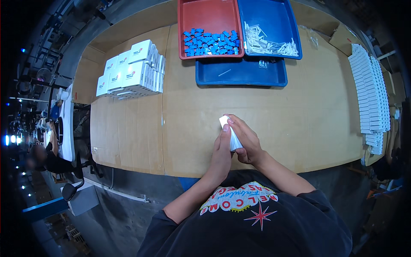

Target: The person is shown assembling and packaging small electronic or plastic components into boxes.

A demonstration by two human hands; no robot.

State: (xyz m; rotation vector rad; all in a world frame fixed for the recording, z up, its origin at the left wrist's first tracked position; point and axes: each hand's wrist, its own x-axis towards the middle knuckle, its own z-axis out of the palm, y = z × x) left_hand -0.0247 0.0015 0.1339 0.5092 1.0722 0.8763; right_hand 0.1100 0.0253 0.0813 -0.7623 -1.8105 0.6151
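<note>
One white carton (235,143) is above the near side of the table (192,128), clamped in the grip of left hand (221,149) and right hand (250,143), and looks light, stiff-walled, slightly slick and easily dented, best taken by its long sides.

Cardboard tabletop (308,115) leaves passage rightward of the right grip (251,143); trays (242,83) block farther ahead.

White item (233,141), table's (278,111) near side: partly covered by left hand (221,149), right hand (248,139) | Red tray (207,16), blue tray (270,15), table's far side: tops cut off | Lower tray (246,78), table's far side: rear hidden | Person (55,162), left of table: head blurred
</note>
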